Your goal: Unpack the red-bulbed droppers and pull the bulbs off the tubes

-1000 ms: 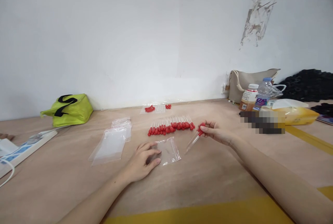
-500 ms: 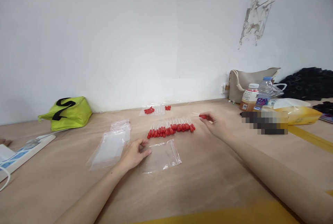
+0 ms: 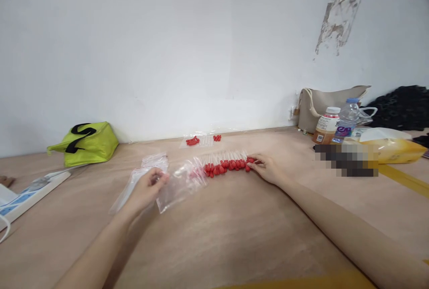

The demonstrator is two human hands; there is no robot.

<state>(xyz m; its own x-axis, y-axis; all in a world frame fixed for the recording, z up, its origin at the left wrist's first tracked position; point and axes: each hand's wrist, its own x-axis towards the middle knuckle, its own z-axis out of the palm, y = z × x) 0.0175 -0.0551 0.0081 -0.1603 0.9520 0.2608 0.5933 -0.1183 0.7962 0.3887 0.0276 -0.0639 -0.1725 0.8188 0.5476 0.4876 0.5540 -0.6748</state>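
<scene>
My left hand (image 3: 149,188) pinches the corner of a clear zip bag (image 3: 177,190), which is lifted and tilted, its far end partly over the left end of a row of droppers (image 3: 228,165). The droppers lie side by side, red bulbs towards me and thin clear stems towards the wall. At the row's right end, my right hand (image 3: 266,168) has its fingers closed on the red bulb of a dropper (image 3: 250,160). Left of the row lies a stack of clear zip bags (image 3: 130,186), partly hidden by my left hand.
Filled clear bags with red bulbs (image 3: 192,141) lie by the wall. A lime-green bag (image 3: 90,146) and a power strip (image 3: 30,199) are at left. At right stand a drink bottle (image 3: 326,125), a water bottle (image 3: 346,119), a tissue pack (image 3: 395,150) and a grey bag (image 3: 308,110).
My left hand has raised the zip bag off the table and moved left with it. My right hand has brought its dropper leftward to the row's right end.
</scene>
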